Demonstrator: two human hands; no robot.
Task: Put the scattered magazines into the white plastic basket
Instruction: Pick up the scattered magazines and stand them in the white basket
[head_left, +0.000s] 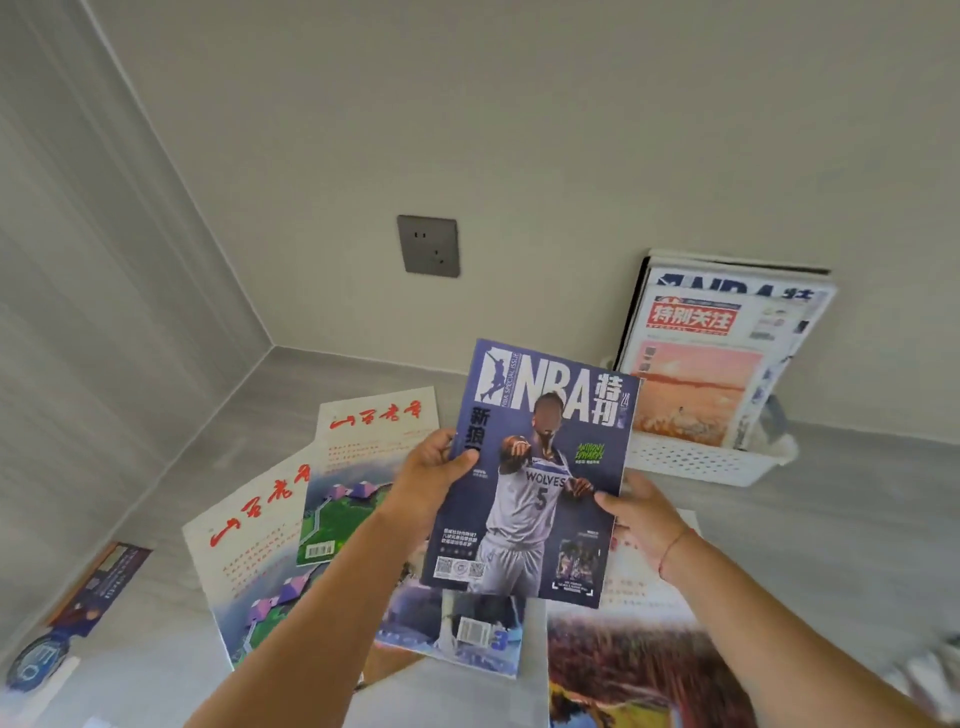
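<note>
Left grip (431, 478) and right grip (641, 512) pinch the glossy blue NBA magazine (535, 467) by its sides; beyond-right, the crowded white perforated plastic basket (691, 462) may snag it.

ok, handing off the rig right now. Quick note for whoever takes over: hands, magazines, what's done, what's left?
Left hand: grips the left edge of the NBA magazine.
Right hand: holds its right edge.
The magazine is in the air, short of the white basket by the wall.
Done: several magazines stand in the basket.
Left: drop in the NBA magazine, then collect those on the grey surface: red-titled magazine, second red-titled magazine, dark magazine far left, blue magazine below the hands, reddish magazine lower right.
</note>
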